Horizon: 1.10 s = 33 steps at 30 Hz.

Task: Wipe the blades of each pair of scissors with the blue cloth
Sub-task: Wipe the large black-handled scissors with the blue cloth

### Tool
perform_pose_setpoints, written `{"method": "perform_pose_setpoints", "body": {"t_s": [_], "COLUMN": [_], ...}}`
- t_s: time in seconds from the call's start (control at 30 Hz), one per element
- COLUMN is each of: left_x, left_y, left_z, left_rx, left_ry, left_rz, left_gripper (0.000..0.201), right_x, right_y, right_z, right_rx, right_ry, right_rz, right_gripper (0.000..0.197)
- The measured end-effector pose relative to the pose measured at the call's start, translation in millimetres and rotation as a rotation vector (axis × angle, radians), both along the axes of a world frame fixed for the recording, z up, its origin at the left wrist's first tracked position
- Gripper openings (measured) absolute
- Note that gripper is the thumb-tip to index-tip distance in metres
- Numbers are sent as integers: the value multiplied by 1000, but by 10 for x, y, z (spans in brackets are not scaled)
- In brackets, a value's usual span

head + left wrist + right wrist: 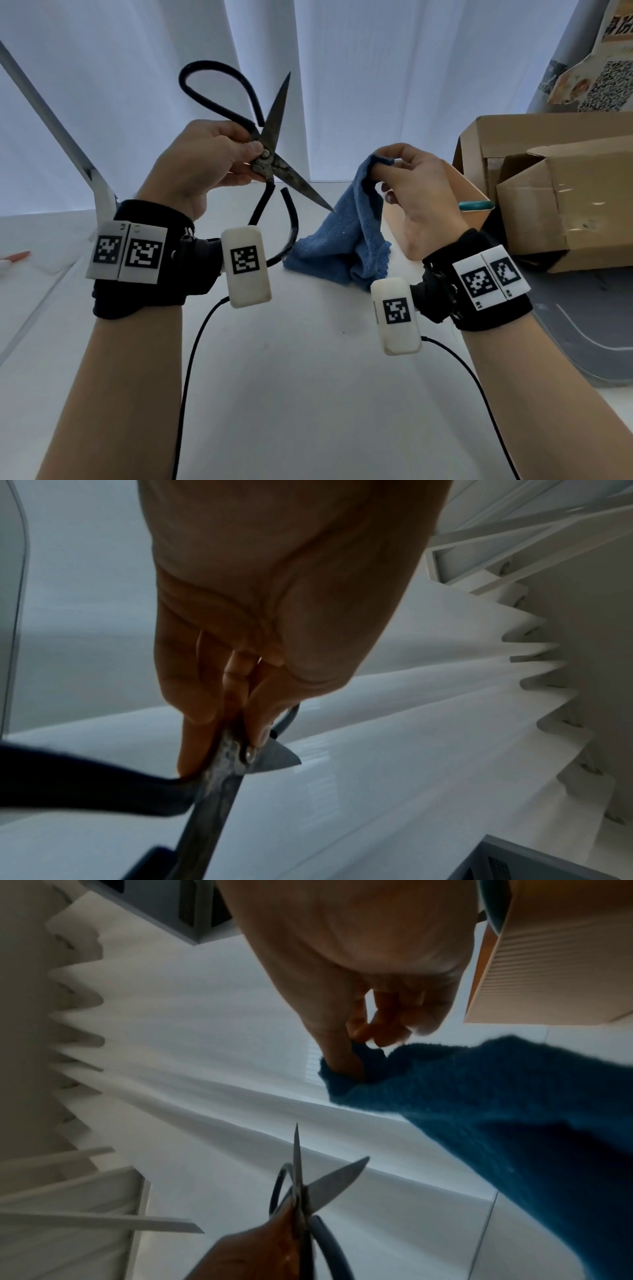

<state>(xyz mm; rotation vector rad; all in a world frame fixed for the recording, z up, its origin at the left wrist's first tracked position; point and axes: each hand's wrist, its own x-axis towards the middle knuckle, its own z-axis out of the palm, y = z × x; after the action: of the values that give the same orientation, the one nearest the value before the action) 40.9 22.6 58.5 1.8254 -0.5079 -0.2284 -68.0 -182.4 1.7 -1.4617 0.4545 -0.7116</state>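
A pair of scissors [274,161] with black looped handles is held up above the white counter [308,377] by the left hand [205,161]. The grip is taken at the pivot: the thumb lies over the rivet and the fingers are curled behind it, as the left wrist view confirms [240,753]. The blades are spread wide — one points up and away towards the white curtain [376,85], the other slants down to the right, its tip just beside the blue cloth [346,240]; whether tip and cloth touch cannot be told. The blade surfaces appear dark and mottled. One handle loop stands above the hand, the other hangs below it.

The blue cloth is pinched at its top edge by the right hand [418,192], between thumb and fingertips, with the remaining fingers loosely curled. The cloth hangs down in folds, and its lower part rests on the counter. In the right wrist view the pinch [342,1056] is seen from below, with the open blades [308,1183] well apart from it.

Open cardboard boxes [555,195] stand on the right — just behind the right hand. A black strap with white marker tags is worn on each wrist [137,253].
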Motion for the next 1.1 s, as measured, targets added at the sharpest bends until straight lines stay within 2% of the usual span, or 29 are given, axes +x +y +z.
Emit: {"method": "perform_pose_setpoints", "body": {"t_s": [0.27, 0.4, 0.7, 0.87, 1.1], "left_x": [-115, -123, -90, -84, -101], "left_y": [-205, -243, -229, -225, -266], "left_z": [-46, -70, -88, -83, -89], "left_rx": [96, 109, 62, 57, 68], "left_ry": [13, 20, 34, 30, 21], "left_rz": [-180, -189, -146, -139, -149], "left_gripper": [7, 8, 6, 6, 6], "right_x": [-17, -40, -70, -67, -22], "right_y": [96, 135, 180, 180, 239], "right_z": [-2, 35, 92, 84, 52], "right_rx": [-228, -259, -120, -63, -144], "right_ry": [146, 135, 59, 47, 103], "right_rz": [194, 271, 468, 477, 389], "right_gripper": [14, 24, 17, 12, 24]}}
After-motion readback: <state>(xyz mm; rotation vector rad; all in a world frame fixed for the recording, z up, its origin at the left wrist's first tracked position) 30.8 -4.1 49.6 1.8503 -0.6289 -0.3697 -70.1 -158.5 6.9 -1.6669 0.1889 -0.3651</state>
